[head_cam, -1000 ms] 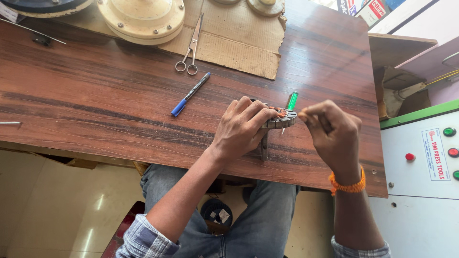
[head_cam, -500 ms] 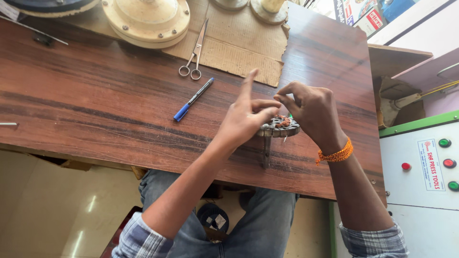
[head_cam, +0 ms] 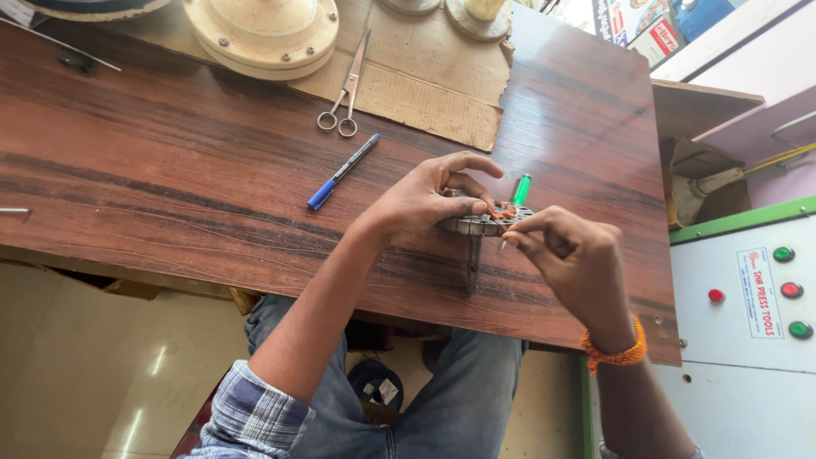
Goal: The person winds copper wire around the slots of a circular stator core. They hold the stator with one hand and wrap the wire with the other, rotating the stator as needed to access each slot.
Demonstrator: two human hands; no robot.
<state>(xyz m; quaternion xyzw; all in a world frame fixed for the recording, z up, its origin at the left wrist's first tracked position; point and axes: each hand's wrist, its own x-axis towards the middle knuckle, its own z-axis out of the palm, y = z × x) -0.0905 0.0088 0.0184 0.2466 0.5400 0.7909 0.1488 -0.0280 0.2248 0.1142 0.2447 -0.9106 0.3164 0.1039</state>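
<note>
Left hand (head_cam: 425, 197): is gripping the round grey metal part with copper wire (head_cam: 489, 221), fingers curled over it.
Right hand (head_cam: 571, 255): is pinching closed just beside it; what it holds, I cannot tell.
Part: is sitting above the brown wooden worktop (head_cam: 170, 187).
Nearby: blue pen (head_cam: 342, 172), steel scissors (head_cam: 343, 93).

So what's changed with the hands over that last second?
The right hand has come off the metal part and now sits just beside it, fingers pinched as if drawing something thin away. The left hand still holds the part, its raised forefinger now lowered. The pen, scissors and green-handled tool lie where they were on the table.
</note>
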